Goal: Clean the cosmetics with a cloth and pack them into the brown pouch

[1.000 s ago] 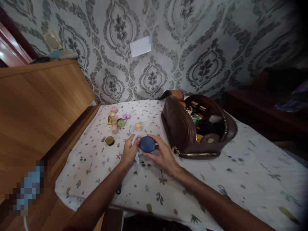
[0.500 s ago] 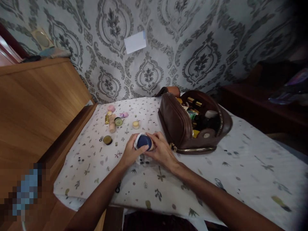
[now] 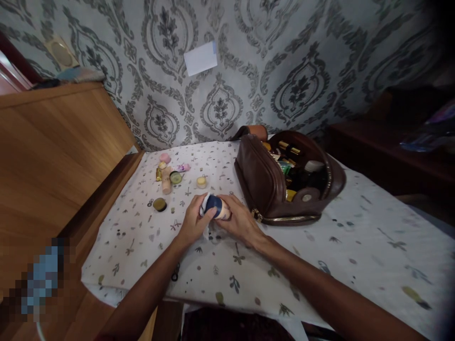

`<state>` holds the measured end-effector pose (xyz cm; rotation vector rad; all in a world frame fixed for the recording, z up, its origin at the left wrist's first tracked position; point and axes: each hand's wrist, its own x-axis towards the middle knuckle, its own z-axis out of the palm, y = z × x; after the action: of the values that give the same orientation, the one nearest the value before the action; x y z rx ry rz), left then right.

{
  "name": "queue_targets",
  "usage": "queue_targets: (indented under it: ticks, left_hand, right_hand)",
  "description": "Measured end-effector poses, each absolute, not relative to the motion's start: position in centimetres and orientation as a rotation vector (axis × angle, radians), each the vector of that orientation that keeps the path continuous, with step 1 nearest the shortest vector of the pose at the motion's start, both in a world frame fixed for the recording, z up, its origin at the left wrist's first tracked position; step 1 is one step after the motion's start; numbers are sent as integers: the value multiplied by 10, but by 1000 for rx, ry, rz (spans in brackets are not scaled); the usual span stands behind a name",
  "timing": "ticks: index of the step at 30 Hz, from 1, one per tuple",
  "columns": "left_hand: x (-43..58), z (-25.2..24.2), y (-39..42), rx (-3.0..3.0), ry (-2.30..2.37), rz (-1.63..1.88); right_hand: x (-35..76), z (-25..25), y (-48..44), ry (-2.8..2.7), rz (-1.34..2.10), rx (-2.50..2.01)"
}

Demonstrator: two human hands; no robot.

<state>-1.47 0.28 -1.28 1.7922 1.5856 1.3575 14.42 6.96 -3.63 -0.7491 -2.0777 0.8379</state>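
Observation:
A small container [image 3: 218,208] with a dark blue cap and a pale peach body is held between both hands above the table's middle. My left hand [image 3: 194,221] presses a white cloth [image 3: 206,231] against the capped end, its thumb on the blue part. The fingers of my right hand [image 3: 241,219] are wrapped round the peach end. Left of my hands lies a round olive-topped jar [image 3: 159,204]. Beyond them are a small yellow-topped jar [image 3: 201,182], a green-lidded jar [image 3: 175,177], a peach tube [image 3: 166,181] and a pink item [image 3: 164,158].
An open brown cosmetic bag [image 3: 263,177], full of small items, stands right of my hands. The table [image 3: 142,251] has a patterned white cover. A wooden panel [image 3: 64,128] rises at the left, and a patterned wall [image 3: 220,104] stands behind.
The container has turned between my hands, so its peach side now shows more beside the blue cap. My left thumb has shifted slightly up and left on it.

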Motion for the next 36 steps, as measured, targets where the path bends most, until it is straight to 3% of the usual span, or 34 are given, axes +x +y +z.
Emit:
queue_targets:
  ticks: [23, 36]
  left_hand:
    - [-13, -18, -2, 2192, 1902, 1251]
    - [-18, -7, 4, 1616, 1625, 1378]
  right_hand:
    - [142, -37, 66, -2057, 821, -818]
    - [141, -37, 65, -2059, 863, -554]
